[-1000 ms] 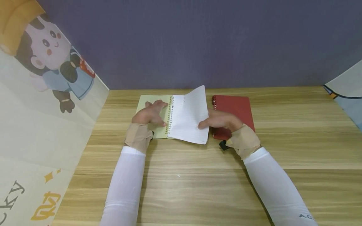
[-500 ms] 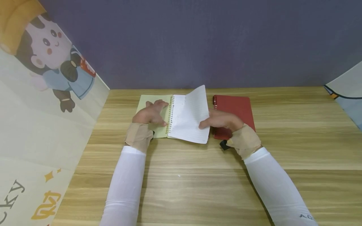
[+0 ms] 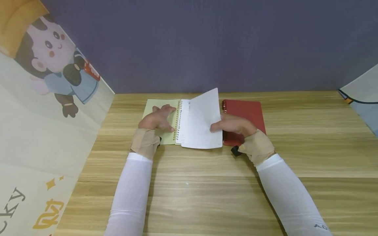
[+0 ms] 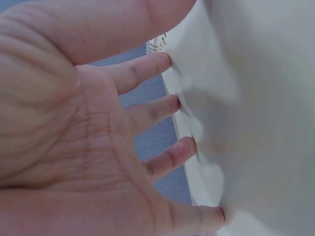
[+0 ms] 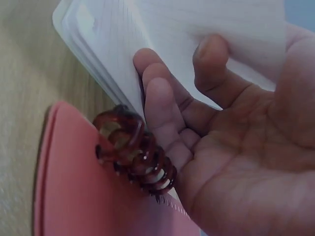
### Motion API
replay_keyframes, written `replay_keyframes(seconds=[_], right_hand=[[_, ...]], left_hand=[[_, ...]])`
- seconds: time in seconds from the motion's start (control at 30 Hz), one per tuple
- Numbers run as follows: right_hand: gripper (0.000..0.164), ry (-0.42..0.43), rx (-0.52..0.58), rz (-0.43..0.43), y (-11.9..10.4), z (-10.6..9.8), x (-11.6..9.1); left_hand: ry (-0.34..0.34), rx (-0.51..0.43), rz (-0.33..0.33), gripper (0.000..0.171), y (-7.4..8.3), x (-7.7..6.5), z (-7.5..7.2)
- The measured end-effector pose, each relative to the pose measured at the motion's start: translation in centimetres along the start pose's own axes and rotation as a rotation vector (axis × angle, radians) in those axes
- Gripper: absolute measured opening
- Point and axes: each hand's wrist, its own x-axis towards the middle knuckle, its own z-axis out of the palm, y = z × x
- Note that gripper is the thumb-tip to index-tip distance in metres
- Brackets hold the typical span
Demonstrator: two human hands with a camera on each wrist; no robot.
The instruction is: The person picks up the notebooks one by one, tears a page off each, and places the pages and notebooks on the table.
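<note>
An opened ring-bound notebook lies at the back of the table, its pale green cover (image 3: 149, 106) to the left and its white pages to the right. My left hand (image 3: 156, 118) rests on that cover with fingers spread, fingertips touching it beside the rings (image 3: 177, 121). In the left wrist view the fingertips (image 4: 189, 146) press a pale surface. My right hand (image 3: 234, 125) pinches the right edge of a raised lined sheet (image 3: 203, 114), thumb on top. The sheet's lower left corner stands a little off the rings. In the right wrist view, the other fingers (image 5: 160, 96) curl beneath the sheet.
A closed red notebook (image 3: 246, 111) with dark red rings (image 5: 140, 152) lies to the right, partly under my right hand. Behind the wooden table (image 3: 189, 196) rises a dark blue panel (image 3: 206, 46). A white panel with a cartoon figure (image 3: 50, 49) borders the left.
My right hand has shifted slightly right with the sheet. The sheet's lower left edge has moved away from the rings. My left hand has stayed in place.
</note>
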Motion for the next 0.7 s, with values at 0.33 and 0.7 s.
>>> replay_keyframes(seconds=[0.33,0.7], right_hand=[[0.045,-0.010,-0.070,0.064,-1.3,0.1,-0.5],[0.056,0.117,-0.254,-0.145,-7.6,0.8,-3.8]], left_hand=[[0.002,-0.021,0.003,0.089,-0.1,-0.1,0.0],[-0.011,-0.011,-0.047,0.090,-0.1,0.1,0.1]])
